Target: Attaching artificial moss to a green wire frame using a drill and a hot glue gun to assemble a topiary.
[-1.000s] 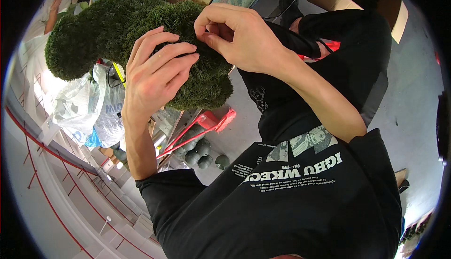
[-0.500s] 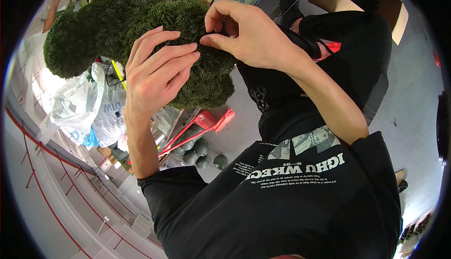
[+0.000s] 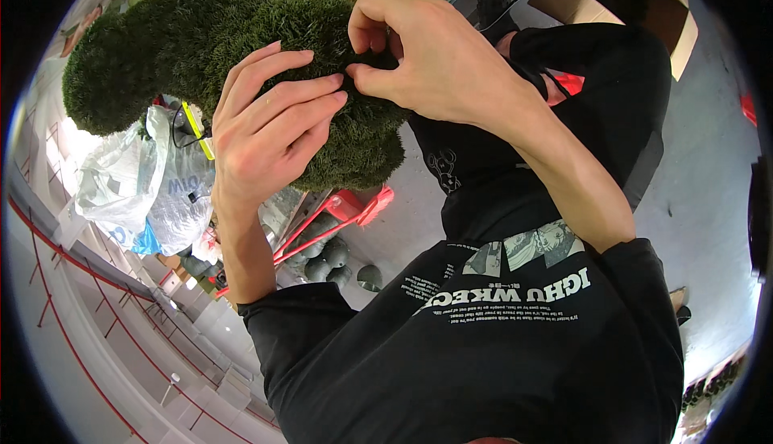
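Clear crumpled plastic bags [image 3: 137, 186] with blue markings at left; brown cardboard box [image 3: 636, 1], perhaps, top right.

The grey concrete floor [image 3: 708, 194] carries everything here. Directly below the left hand [image 3: 270, 134], a red metal frame [image 3: 338, 214] lies on it, with a cluster of dark green rounded pieces [image 3: 326, 259] just beside it, nearer the person's elbow. To the left of that hand, clear and white plastic bags [image 3: 137, 186] sit in a crumpled heap. Beyond the right hand [image 3: 439, 61], flat brown cardboard [image 3: 636, 9] rests on the floor, well apart from the bags.
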`<state>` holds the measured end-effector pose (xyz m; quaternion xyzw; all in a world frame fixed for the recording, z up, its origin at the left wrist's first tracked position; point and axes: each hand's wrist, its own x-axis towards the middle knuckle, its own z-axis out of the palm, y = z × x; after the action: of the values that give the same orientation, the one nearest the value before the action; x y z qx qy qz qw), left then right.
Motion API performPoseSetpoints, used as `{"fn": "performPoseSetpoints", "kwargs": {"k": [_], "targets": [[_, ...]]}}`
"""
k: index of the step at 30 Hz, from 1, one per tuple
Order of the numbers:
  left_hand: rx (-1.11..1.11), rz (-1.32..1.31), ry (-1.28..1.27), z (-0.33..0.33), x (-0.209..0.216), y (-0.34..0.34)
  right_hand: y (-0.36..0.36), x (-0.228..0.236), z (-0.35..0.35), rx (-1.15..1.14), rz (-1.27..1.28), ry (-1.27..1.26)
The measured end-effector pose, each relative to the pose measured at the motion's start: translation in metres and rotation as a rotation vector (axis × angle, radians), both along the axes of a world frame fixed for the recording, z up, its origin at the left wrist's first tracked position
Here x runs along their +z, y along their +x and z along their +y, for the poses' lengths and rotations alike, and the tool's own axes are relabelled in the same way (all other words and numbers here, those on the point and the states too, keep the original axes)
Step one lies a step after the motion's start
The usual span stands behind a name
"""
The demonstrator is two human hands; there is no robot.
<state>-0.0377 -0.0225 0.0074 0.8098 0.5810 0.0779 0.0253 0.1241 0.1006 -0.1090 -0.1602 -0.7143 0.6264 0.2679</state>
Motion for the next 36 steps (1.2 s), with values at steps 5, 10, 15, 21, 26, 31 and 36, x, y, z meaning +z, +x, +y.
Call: {"fn": "performPoseSetpoints", "kwargs": {"k": [5,10,15,21,26,31,36], "targets": [[0.008,-0.044,0.023,-0.002,-0.002,-0.002,-0.002,0.008,0.004,0.057,-0.072,0.016],[0.019,-0.089,0.016,0.0,0.0,0.002,-0.004,0.01,0.005,0.039,-0.043,0.054],[0.028,-0.127,0.079,-0.005,-0.002,-0.003,-0.004,0.013,0.004,0.047,-0.044,0.067],[0.225,-0.041,0.311,-0.034,0.013,0.024,0.014,0.011,0.015,0.07,0.027,-0.149],[0.013,-0.01,0.085,-0.047,0.015,0.074,0.055,0.041,-0.005,0.12,0.271,-0.089],[-0.027,0.001,0.143,-0.059,0.005,0.095,0.077,0.063,-0.033,0.305,0.46,0.118],[0.019,-0.083,0.095,-0.068,0.001,0.122,0.099,0.05,-0.05,0.187,0.498,0.108]]}}
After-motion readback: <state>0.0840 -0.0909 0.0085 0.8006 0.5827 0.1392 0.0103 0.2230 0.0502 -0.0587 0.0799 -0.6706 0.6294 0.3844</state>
